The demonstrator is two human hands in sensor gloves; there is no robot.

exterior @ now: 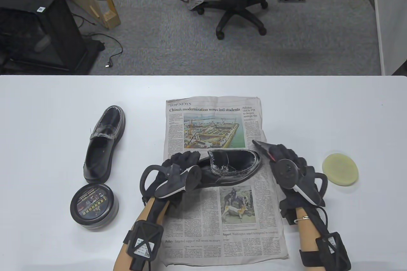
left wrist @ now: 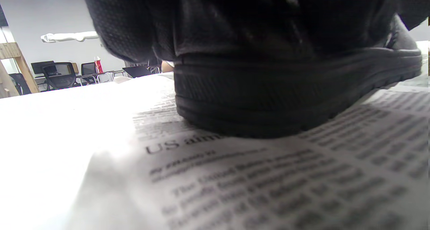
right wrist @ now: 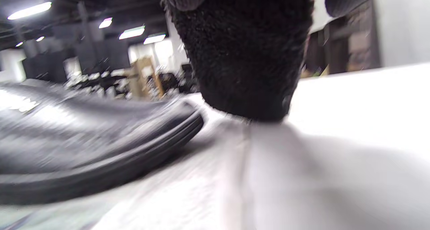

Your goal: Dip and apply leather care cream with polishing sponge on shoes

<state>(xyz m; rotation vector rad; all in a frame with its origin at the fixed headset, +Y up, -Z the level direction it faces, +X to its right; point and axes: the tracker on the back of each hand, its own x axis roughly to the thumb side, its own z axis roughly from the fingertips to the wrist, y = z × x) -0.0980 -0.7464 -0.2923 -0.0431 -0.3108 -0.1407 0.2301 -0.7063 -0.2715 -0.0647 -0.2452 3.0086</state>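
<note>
Currently the left hand grips the heel end of the shoe, which lies on the newspaper with its toe toward the right hand. The right hand holds a dark applicator pad, its tip touching the paper just beside the toe. The cream tin sits lidded at the left, near the second shoe; a yellow sponge lies at the right. Judgement: steady the heel firmly, load sparingly, and work cream in short overlapping strokes.
</note>
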